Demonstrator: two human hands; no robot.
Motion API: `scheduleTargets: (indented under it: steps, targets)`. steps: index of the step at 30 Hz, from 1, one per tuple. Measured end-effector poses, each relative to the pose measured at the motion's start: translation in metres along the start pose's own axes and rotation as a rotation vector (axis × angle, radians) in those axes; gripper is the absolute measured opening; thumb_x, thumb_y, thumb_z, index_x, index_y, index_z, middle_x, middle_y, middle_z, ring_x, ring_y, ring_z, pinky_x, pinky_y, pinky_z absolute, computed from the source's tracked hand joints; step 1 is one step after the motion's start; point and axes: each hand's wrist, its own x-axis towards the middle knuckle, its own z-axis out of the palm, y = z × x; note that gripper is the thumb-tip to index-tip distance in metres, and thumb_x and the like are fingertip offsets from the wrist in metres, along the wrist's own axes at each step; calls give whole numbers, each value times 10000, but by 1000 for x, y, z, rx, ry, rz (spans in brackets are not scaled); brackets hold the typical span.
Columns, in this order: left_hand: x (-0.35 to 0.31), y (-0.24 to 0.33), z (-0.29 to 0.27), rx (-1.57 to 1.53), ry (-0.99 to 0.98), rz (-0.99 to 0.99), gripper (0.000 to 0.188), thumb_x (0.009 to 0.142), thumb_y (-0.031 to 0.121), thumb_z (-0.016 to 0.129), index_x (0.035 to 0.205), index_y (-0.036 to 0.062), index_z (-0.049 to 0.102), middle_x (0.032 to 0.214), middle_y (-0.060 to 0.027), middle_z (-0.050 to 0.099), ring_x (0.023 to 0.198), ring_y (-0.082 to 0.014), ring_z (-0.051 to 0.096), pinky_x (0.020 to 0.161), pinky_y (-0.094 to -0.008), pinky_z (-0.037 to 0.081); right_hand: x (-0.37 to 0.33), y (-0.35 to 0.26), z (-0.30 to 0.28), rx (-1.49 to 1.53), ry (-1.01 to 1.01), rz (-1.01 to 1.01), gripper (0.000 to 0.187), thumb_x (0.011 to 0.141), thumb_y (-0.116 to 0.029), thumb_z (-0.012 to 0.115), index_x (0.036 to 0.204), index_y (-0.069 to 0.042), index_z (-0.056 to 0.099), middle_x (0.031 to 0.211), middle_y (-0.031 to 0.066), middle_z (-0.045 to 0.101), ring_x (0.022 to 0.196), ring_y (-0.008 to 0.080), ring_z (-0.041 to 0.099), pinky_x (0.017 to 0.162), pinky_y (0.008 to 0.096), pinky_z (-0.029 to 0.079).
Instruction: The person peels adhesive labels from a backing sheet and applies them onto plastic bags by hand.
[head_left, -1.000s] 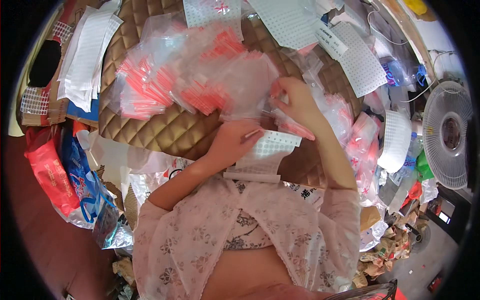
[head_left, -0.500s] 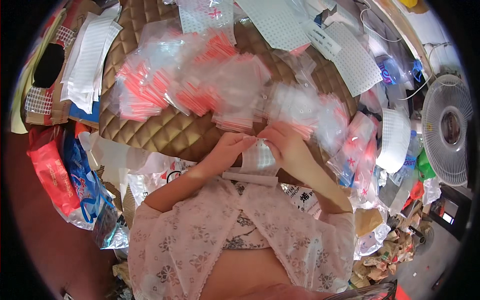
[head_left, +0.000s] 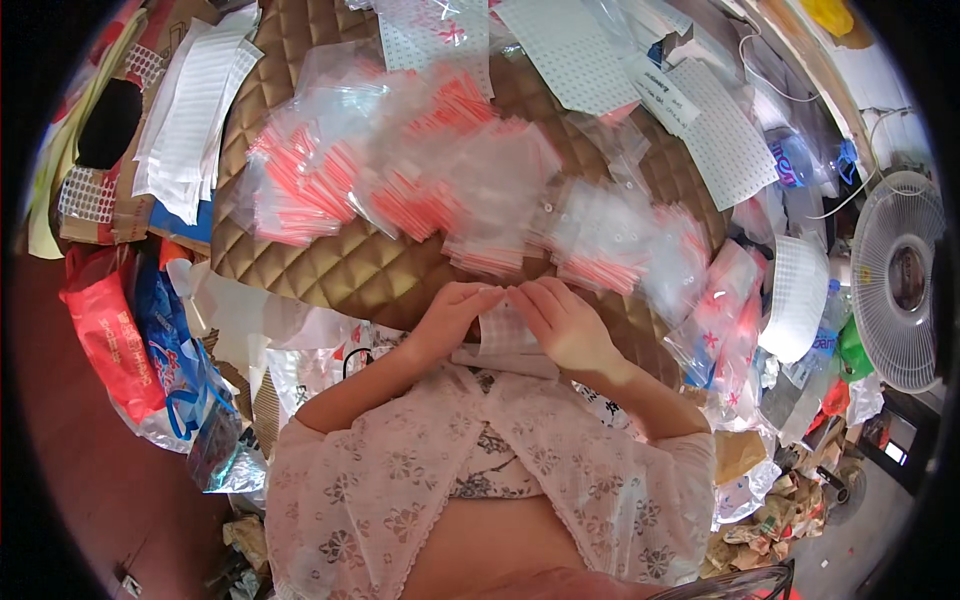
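Observation:
My left hand [head_left: 456,312] and my right hand [head_left: 556,322] meet at the near edge of a brown quilted surface [head_left: 345,282], fingertips almost touching. Between them hangs a white sheet with a faint grid [head_left: 503,332], apparently stickers, its lower end curled toward my body. The left fingers pinch its upper left edge. My right fingers lie close together over its upper right corner, and whether something small is between the fingertips is hidden. Just beyond the hands lie piles of small clear zip bags with red strips [head_left: 410,200]. Another bag cluster [head_left: 600,240] sits to the right.
White dotted sheets [head_left: 565,65] lie at the far side, with a stack of white strips [head_left: 190,120] at far left. Red [head_left: 115,335] and blue [head_left: 172,340] bags stand left. A fan [head_left: 905,280] stands right, above crumpled paper [head_left: 765,525].
The whole view has shifted slightly. My right hand has come nearer my body, its fingers going from bent to straighter. The left hand stays pinched on the sheet.

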Motion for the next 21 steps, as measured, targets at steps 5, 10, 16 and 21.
scheduleTargets:
  steps: [5,10,16,21]
  targets:
    - [0,4,-5,-184,3,-138,212,900,198,530,935,27,652,870,13,628,830,-56,557,752,-224,431,-2,5,4,-203,34,-166,482,677,-119,558,1134,35,557,1065,112,546,990,259,539,761,316,496]
    - [3,2,-8,-257,-18,-117,220,904,216,530,940,33,647,862,20,621,789,-51,559,714,-232,439,5,9,-10,-274,60,-291,407,709,-96,559,1099,16,586,1070,104,555,968,248,550,759,312,491]
    - [17,5,-12,1062,165,722,166,843,162,547,913,42,639,898,-61,593,917,-197,554,790,-320,431,17,43,-23,509,-47,-21,324,689,26,615,1007,-36,602,1013,90,560,915,230,566,762,323,483]
    - [42,-3,-4,1503,257,958,294,767,147,582,1047,59,604,1093,-82,550,1093,-236,484,930,-386,364,70,100,13,784,37,419,282,690,50,618,948,-8,521,919,130,531,840,290,563,728,344,474]
